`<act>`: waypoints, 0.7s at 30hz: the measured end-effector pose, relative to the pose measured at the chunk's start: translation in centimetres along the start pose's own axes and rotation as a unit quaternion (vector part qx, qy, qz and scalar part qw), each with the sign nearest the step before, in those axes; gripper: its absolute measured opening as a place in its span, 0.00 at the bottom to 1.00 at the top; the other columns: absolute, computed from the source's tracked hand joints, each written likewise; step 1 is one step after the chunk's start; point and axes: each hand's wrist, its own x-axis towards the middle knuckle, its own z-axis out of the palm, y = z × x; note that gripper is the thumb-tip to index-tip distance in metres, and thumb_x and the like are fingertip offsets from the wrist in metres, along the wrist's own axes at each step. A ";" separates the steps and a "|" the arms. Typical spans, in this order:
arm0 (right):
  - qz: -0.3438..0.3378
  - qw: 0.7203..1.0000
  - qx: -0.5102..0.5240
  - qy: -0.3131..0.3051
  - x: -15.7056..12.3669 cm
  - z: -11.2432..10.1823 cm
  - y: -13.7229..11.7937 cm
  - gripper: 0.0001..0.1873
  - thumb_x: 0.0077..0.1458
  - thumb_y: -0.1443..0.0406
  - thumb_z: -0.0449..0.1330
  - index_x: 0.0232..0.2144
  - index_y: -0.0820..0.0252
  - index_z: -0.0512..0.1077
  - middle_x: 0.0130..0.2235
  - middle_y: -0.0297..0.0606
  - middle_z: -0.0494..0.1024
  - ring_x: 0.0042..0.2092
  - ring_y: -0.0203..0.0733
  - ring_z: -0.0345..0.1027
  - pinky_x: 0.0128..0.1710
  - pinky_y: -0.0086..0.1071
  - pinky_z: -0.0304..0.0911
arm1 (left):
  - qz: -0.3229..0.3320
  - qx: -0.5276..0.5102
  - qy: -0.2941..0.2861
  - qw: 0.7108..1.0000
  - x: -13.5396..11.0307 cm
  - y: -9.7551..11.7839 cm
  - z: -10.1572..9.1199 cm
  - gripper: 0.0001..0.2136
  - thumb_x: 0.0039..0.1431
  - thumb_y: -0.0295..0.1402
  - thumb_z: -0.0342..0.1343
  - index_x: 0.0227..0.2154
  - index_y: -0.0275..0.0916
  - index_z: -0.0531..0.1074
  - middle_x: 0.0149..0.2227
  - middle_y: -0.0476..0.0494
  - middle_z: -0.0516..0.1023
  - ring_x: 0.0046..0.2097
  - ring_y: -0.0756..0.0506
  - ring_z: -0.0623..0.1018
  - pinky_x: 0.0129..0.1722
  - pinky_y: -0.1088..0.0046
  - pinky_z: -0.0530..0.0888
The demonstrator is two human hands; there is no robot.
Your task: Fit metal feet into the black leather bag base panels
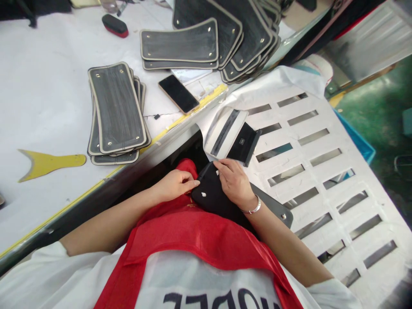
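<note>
Both my hands meet on a black fabric piece [210,195] resting on my lap, over a red apron [193,234]. My left hand [175,183] pinches the piece's left edge with curled fingers. My right hand [233,180], with a silver bracelet on the wrist, presses and grips its top right edge. A grey panel [277,210] with a rivet sticks out from under my right forearm. Just beyond my hands lie a white piece with a dark stripe [225,131] and a small black piece [246,143].
The white table [45,94] on the left holds stacks of black panels with pale edges [116,111], [225,34], a phone [178,93], a yellow template [48,163] and a black-and-red case [115,25]. A white slotted board [325,171] fills the right, with a blue bin edge [360,141] beyond it.
</note>
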 end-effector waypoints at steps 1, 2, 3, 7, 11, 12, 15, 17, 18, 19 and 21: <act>-0.008 1.000 -0.008 0.003 0.0 0.1 0.0 0.20 0.59 0.71 0.46 0.51 0.62 0.68 0.47 0.44 0.69 0.48 0.42 0.60 0.51 0.37 0.60 | 0.006 0.018 0.011 1.000 -0.1 0.0 0.1 0.17 0.57 0.44 0.51 0.23 0.35 0.71 0.23 0.49 0.72 0.27 0.51 0.69 0.27 0.77 0.63; -0.015 1.000 -0.018 0.004 -0.1 0.1 -0.1 0.20 0.59 0.71 0.46 0.51 0.62 0.68 0.47 0.45 0.69 0.48 0.43 0.60 0.51 0.38 0.60 | 0.009 0.030 0.021 0.999 -0.1 0.1 0.3 0.16 0.57 0.44 0.51 0.23 0.35 0.71 0.24 0.49 0.73 0.27 0.51 0.70 0.27 0.77 0.63; -0.020 0.999 -0.029 0.002 -0.1 0.1 -0.1 0.20 0.59 0.72 0.46 0.51 0.62 0.68 0.48 0.45 0.68 0.48 0.43 0.59 0.51 0.38 0.60 | 0.009 0.036 0.033 0.999 -0.2 0.2 0.5 0.16 0.57 0.44 0.52 0.23 0.35 0.71 0.24 0.49 0.73 0.27 0.51 0.70 0.28 0.77 0.62; -0.028 0.998 -0.061 -0.020 -0.2 0.0 -0.2 0.22 0.59 0.71 0.47 0.53 0.57 0.68 0.50 0.45 0.66 0.49 0.44 0.59 0.50 0.40 0.61 | -0.012 0.027 0.063 0.998 -0.4 0.6 1.2 0.16 0.56 0.43 0.52 0.23 0.36 0.71 0.23 0.50 0.73 0.26 0.51 0.69 0.26 0.76 0.61; -0.034 0.995 -0.080 -0.046 -0.2 -0.2 -0.2 0.22 0.58 0.70 0.48 0.54 0.54 0.67 0.51 0.45 0.65 0.49 0.44 0.59 0.49 0.40 0.60 | -0.007 0.030 0.051 0.998 -0.4 0.7 1.6 0.15 0.57 0.42 0.51 0.22 0.36 0.70 0.23 0.50 0.72 0.26 0.51 0.69 0.26 0.76 0.60; -0.036 0.995 -0.085 -0.049 -0.2 -0.2 -0.3 0.22 0.58 0.70 0.48 0.54 0.54 0.67 0.52 0.45 0.65 0.50 0.44 0.59 0.49 0.40 0.60 | -0.007 0.036 0.048 0.998 -0.4 0.6 1.6 0.16 0.57 0.41 0.50 0.21 0.36 0.69 0.22 0.50 0.72 0.26 0.52 0.69 0.26 0.76 0.60; -0.050 0.992 -0.109 -0.043 -0.1 -0.4 -0.5 0.21 0.59 0.69 0.49 0.53 0.54 0.68 0.54 0.44 0.65 0.53 0.45 0.57 0.51 0.41 0.59 | -0.012 0.049 0.045 0.998 -0.3 0.4 1.6 0.15 0.58 0.41 0.50 0.20 0.36 0.68 0.21 0.50 0.71 0.25 0.51 0.68 0.25 0.76 0.59; -0.066 0.989 -0.129 -0.028 -0.1 -0.5 -0.8 0.20 0.59 0.69 0.49 0.52 0.54 0.69 0.55 0.43 0.65 0.55 0.46 0.56 0.54 0.43 0.56 | -0.011 0.052 0.046 0.998 -0.3 0.4 1.7 0.15 0.57 0.39 0.50 0.20 0.36 0.67 0.21 0.50 0.70 0.25 0.51 0.68 0.25 0.75 0.59; -0.074 0.988 -0.135 -0.021 -0.2 -0.5 -0.9 0.19 0.59 0.69 0.49 0.51 0.54 0.69 0.55 0.42 0.65 0.56 0.46 0.55 0.55 0.43 0.54 | -0.009 0.052 0.046 0.998 -0.2 0.4 1.7 0.14 0.57 0.39 0.50 0.20 0.36 0.66 0.21 0.50 0.70 0.25 0.51 0.68 0.25 0.75 0.59; -0.083 0.987 -0.137 -0.017 -0.2 -0.6 -1.0 0.19 0.59 0.69 0.50 0.51 0.55 0.69 0.55 0.41 0.66 0.56 0.46 0.55 0.57 0.44 0.53 | -0.007 0.052 0.044 0.998 -0.2 0.4 1.7 0.14 0.56 0.39 0.51 0.20 0.36 0.65 0.21 0.50 0.70 0.25 0.51 0.67 0.26 0.75 0.59; -0.104 0.986 -0.126 -0.023 -0.6 -0.6 -1.2 0.19 0.59 0.69 0.50 0.50 0.56 0.69 0.54 0.39 0.68 0.57 0.44 0.55 0.59 0.44 0.50 | -0.008 0.051 0.042 0.998 -0.1 0.5 1.7 0.14 0.56 0.38 0.51 0.20 0.37 0.64 0.21 0.50 0.69 0.25 0.51 0.67 0.26 0.75 0.59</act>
